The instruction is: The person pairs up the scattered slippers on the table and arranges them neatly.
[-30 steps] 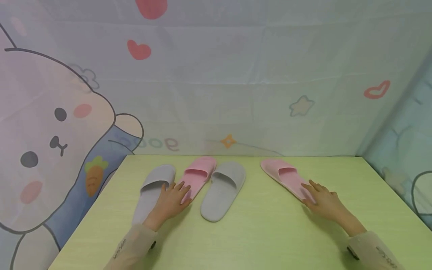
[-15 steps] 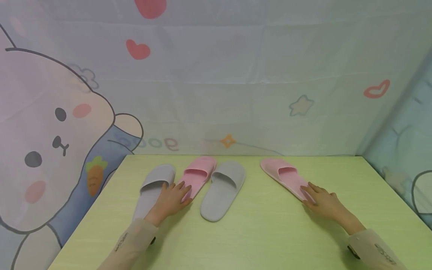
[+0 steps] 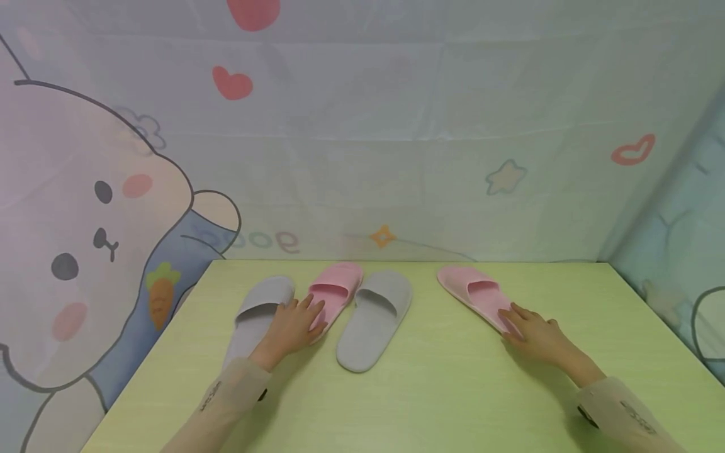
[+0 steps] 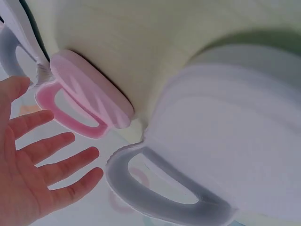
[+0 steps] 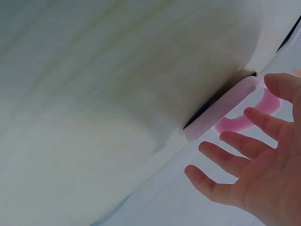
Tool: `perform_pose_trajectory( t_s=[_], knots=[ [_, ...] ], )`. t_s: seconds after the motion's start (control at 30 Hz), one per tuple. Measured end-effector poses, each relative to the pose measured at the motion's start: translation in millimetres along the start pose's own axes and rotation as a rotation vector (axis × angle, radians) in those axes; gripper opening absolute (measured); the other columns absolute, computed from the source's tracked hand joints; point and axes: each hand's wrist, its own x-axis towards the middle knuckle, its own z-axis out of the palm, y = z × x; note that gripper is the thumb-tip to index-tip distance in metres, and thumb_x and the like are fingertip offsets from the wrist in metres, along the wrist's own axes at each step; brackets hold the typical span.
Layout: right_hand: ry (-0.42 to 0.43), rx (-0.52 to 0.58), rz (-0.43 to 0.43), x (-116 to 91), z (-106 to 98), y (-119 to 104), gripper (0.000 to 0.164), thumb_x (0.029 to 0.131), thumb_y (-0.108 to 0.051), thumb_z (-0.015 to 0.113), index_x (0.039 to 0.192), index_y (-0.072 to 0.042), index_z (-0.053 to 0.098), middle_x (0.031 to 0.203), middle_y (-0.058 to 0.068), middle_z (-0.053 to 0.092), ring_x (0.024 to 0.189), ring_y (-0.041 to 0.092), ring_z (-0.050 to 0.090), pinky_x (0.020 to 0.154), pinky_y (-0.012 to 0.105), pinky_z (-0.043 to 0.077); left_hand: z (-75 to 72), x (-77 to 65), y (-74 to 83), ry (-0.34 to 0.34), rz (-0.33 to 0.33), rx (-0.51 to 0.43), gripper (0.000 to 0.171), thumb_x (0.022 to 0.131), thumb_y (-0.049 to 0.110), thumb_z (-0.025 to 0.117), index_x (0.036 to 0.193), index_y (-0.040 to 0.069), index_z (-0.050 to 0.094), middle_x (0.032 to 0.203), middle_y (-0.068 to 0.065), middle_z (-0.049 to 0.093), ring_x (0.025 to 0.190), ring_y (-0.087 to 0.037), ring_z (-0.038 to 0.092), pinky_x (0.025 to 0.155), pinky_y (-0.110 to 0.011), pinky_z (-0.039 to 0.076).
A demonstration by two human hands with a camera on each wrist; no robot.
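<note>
Two pink slippers lie on the table; the left one sits between two grey slippers, the right one stands apart to the right. My left hand, fingers spread, hovers over the heel part of the left pink slipper and overlaps the left grey slipper. In the left wrist view its palm faces the slippers and holds nothing. My right hand is over the heel of the right pink slipper, covering that end in the head view. Its spread fingers hold nothing in the right wrist view.
The other grey slipper lies right of the left pink one, their toe ends side by side. Behind the pale green table hangs a printed cloth with a cartoon animal. Another cloth hangs at the right.
My left hand has shifted slightly forward and right over the pink slipper. My right hand has moved a little forward and left. The slippers have stayed in place.
</note>
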Motion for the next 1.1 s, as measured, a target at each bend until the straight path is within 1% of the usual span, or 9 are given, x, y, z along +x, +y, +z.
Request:
perform_pose_trajectory(
  t_s=[0.2, 0.43, 0.5, 0.57, 0.7, 0.87, 0.97, 1.1],
  knots=[
    [0.018, 0.019, -0.005, 7.4, -2.7, -1.8, 0.046, 0.083, -0.023, 0.06, 0.123, -0.005, 0.05, 0.126, 0.03, 0.047, 0.101, 0.046, 0.053, 0.062, 0.056, 0.042, -2.7, 5.0, 2.1, 0.011, 0.013, -0.001, 0.039, 0.085, 0.033, 0.055, 0.117, 0.011, 0.056, 0.118, -0.018, 0.057, 0.094, -0.039, 0.056, 0.071, -0.053, 0.045],
    [0.038, 0.022, -0.025, 18.3, -3.5, -3.5, 0.047, 0.084, -0.024, 0.059, 0.125, -0.005, 0.048, 0.128, 0.029, 0.045, 0.102, 0.046, 0.053, 0.063, 0.059, 0.043, 1.2, 14.5, 1.9, 0.077, 0.027, -0.024, 0.038, 0.085, 0.032, 0.056, 0.118, 0.012, 0.054, 0.118, -0.016, 0.056, 0.098, -0.039, 0.055, 0.071, -0.054, 0.045],
    [0.044, 0.024, -0.03, 20.8, -4.1, -4.6, 0.046, 0.084, -0.023, 0.058, 0.125, -0.004, 0.048, 0.128, 0.029, 0.045, 0.101, 0.046, 0.053, 0.062, 0.059, 0.043, 2.9, 17.5, 1.1, 0.085, 0.034, -0.019, 0.039, 0.085, 0.033, 0.056, 0.119, 0.013, 0.054, 0.119, -0.016, 0.056, 0.099, -0.039, 0.055, 0.07, -0.054, 0.046],
    [0.041, 0.028, -0.029, 23.2, -4.1, -5.4, 0.046, 0.085, -0.023, 0.057, 0.125, -0.004, 0.047, 0.128, 0.029, 0.045, 0.102, 0.046, 0.053, 0.061, 0.059, 0.043, 4.0, 20.1, 0.6, 0.087, 0.043, -0.021, 0.041, 0.085, 0.034, 0.056, 0.121, 0.013, 0.053, 0.12, -0.016, 0.056, 0.1, -0.04, 0.055, 0.069, -0.053, 0.046],
    [0.037, 0.034, -0.017, 27.9, -2.1, -5.6, 0.046, 0.087, -0.024, 0.054, 0.127, -0.004, 0.045, 0.131, 0.028, 0.043, 0.105, 0.046, 0.051, 0.065, 0.061, 0.042, 6.0, 24.3, -0.4, 0.085, 0.055, -0.022, 0.043, 0.085, 0.035, 0.056, 0.122, 0.014, 0.052, 0.123, -0.018, 0.054, 0.103, -0.042, 0.054, 0.068, -0.052, 0.047],
    [0.038, 0.06, 0.0, 34.5, 1.0, -6.0, 0.046, 0.088, -0.025, 0.052, 0.129, -0.007, 0.041, 0.133, 0.026, 0.04, 0.108, 0.046, 0.049, 0.068, 0.062, 0.041, 7.6, 29.0, -0.6, 0.085, 0.049, -0.049, 0.044, 0.085, 0.034, 0.057, 0.124, 0.016, 0.051, 0.127, -0.018, 0.051, 0.106, -0.045, 0.051, 0.071, -0.052, 0.046],
    [0.036, 0.072, 0.006, 37.6, 1.6, -6.7, 0.047, 0.089, -0.026, 0.051, 0.131, -0.01, 0.039, 0.135, 0.025, 0.038, 0.11, 0.046, 0.048, 0.07, 0.065, 0.04, 7.9, 32.1, -0.2, 0.061, 0.037, -0.07, 0.044, 0.085, 0.033, 0.056, 0.125, 0.017, 0.05, 0.13, -0.018, 0.049, 0.109, -0.046, 0.049, 0.073, -0.054, 0.046],
    [0.04, 0.087, -0.003, 41.8, 1.8, -8.6, 0.047, 0.089, -0.028, 0.051, 0.132, -0.012, 0.039, 0.138, 0.023, 0.036, 0.114, 0.046, 0.045, 0.072, 0.069, 0.037, 9.4, 36.5, 0.0, 0.041, 0.028, -0.062, 0.043, 0.087, 0.034, 0.054, 0.126, 0.017, 0.049, 0.131, -0.017, 0.048, 0.11, -0.046, 0.048, 0.075, -0.053, 0.046]
  ],
)
